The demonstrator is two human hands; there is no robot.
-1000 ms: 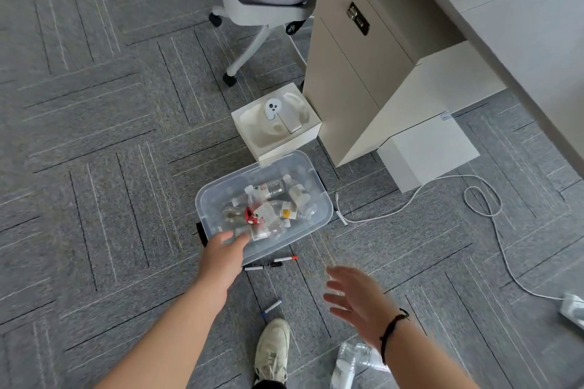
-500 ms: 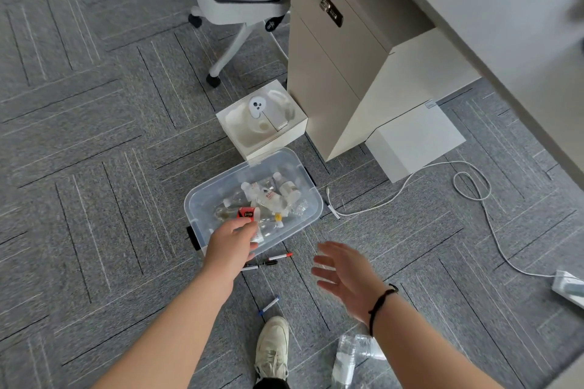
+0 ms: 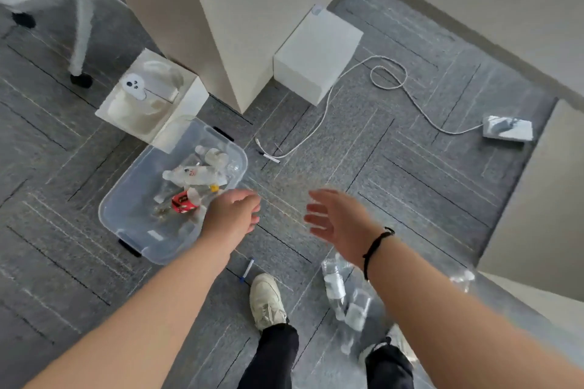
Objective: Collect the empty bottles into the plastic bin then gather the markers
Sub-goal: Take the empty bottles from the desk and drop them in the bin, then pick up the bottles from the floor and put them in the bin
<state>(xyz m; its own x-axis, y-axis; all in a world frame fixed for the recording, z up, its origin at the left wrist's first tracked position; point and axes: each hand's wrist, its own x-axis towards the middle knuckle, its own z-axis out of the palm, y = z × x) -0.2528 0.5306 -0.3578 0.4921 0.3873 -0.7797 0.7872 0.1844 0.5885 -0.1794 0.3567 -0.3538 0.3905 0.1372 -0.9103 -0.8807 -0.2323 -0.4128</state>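
Note:
The clear plastic bin [image 3: 123, 218] stands on the carpet at centre left, with several empty bottles [image 3: 196, 175] and a red-labelled one [image 3: 183, 201] lying inside. My left hand [image 3: 232, 213] hovers at the bin's near right rim, fingers loosely curled and holding nothing. To its right, my right hand [image 3: 336, 216] is spread open above the floor and is also empty. Two crumpled clear bottles [image 3: 335, 283] lie on the carpet under my right forearm, and another bottle [image 3: 462, 278] lies further right. A blue-capped marker [image 3: 248, 268] lies by my left shoe [image 3: 265, 300].
A white box [image 3: 151, 101] with a white device touches the bin's far side. A desk cabinet [image 3: 221, 25], a white block [image 3: 316, 54], a white cable [image 3: 363, 73] with a power strip [image 3: 507, 128], and an office chair base [image 3: 79, 25] surround the floor area.
The view has swung to the right and down. My left hand has pulled out of the bin to its right rim. More loose bottles now show near my right foot.

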